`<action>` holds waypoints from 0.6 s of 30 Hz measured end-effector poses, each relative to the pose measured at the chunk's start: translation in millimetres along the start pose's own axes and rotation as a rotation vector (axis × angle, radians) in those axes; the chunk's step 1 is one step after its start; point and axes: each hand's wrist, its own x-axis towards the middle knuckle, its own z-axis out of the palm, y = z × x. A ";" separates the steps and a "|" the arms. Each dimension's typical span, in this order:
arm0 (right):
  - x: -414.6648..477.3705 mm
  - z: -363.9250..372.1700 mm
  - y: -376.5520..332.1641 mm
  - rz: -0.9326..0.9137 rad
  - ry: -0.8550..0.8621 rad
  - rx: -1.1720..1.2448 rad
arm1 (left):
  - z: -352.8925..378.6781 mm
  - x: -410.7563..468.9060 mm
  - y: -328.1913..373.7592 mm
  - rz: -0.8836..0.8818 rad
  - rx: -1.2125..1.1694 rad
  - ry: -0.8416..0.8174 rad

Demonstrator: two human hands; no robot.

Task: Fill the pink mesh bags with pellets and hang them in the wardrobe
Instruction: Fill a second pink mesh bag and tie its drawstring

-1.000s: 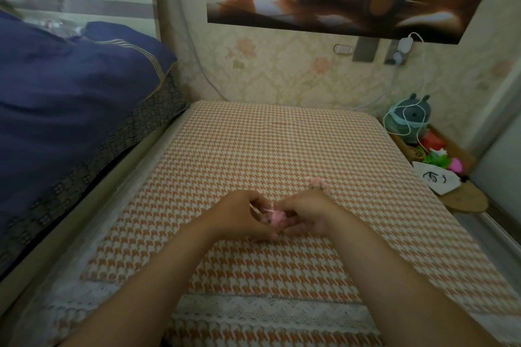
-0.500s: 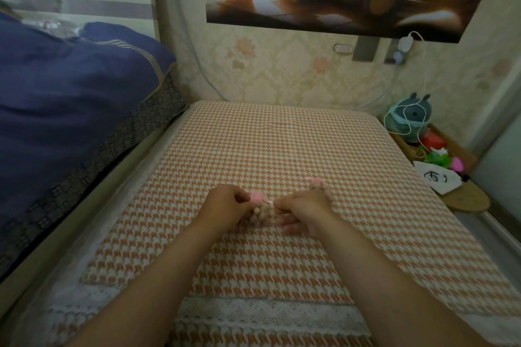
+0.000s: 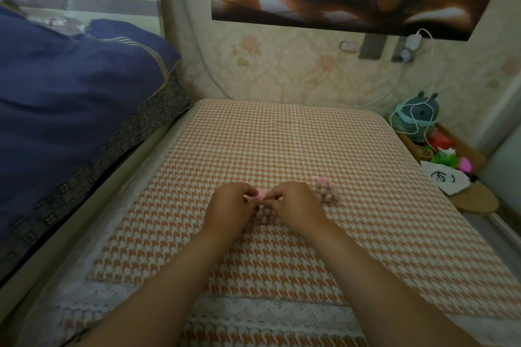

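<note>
Bed: the houndstooth-covered bed (image 3: 282, 135) carries all the work. You are leaning in over its near end.
Left hand: your left hand (image 3: 228, 208) comes in from the near left. Its fingers (image 3: 249, 191) are curled, and the tips pinch the left side of the bag's pink top.
Right hand: your right hand (image 3: 296, 205) mirrors it from the near right. Its fingers (image 3: 275, 195) are curled and pinch the right side of the same top.
Bag in hand: the pink mesh bag (image 3: 263, 213) lies on the bed squarely between your hands. Its pellet-filled belly is toward you, half hidden under your knuckles.
Second bag: a second bag (image 3: 325, 191), already full of pellets, lies just beyond and to the right of your right hand, apart from it. That hand is the nearer one.
Neck: the gathered neck (image 3: 262, 194) is at the far end of the bag in hand, so its long axis runs from you toward the wall. The cords are too small to make out.
Coming move: this looks like drawing the neck shut. If so, pull sideways, across that axis, with your hands parting evenly so the belly stays put.
Wardrobe: not in view.
</note>
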 end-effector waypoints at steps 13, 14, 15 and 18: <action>12.9 0.5 4.6 0.012 -0.071 0.125 | 17.6 5.1 -2.4 -0.012 -0.280 -0.015; 13.0 0.5 5.8 0.009 -0.081 0.120 | 20.3 5.1 -2.0 -0.036 -0.314 -0.020; 12.8 0.3 7.4 0.011 -0.093 0.112 | 22.8 4.9 -1.0 -0.052 -0.344 -0.021; 10.7 -3.1 13.0 0.017 -0.112 0.092 | 28.2 5.9 0.6 -0.065 -0.359 -0.011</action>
